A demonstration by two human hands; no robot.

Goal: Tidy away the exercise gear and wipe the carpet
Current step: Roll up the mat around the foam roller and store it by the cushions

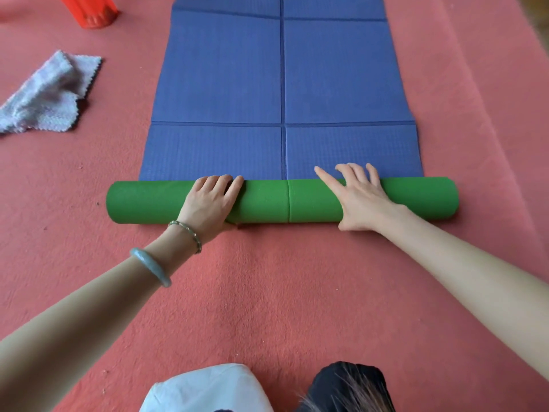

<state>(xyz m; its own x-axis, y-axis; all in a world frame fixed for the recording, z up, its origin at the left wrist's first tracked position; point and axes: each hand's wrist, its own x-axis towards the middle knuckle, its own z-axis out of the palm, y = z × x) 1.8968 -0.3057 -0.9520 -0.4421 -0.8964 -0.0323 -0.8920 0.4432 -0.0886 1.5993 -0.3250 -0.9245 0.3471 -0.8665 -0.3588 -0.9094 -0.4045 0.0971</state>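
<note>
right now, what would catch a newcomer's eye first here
The yoga mat, blue on top, lies along the red carpet, its near end rolled into a green tube. The left hand grips that roll, the right hand lies spread flat on it. A grey cloth lies crumpled to the left.

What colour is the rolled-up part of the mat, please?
The rolled part is green, seen in the head view.

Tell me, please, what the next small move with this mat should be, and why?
Probably roll the green roll one more turn forward: the left hand grips it, the right hand presses on it, and most of the blue mat lies flat ahead on the carpet.
</note>
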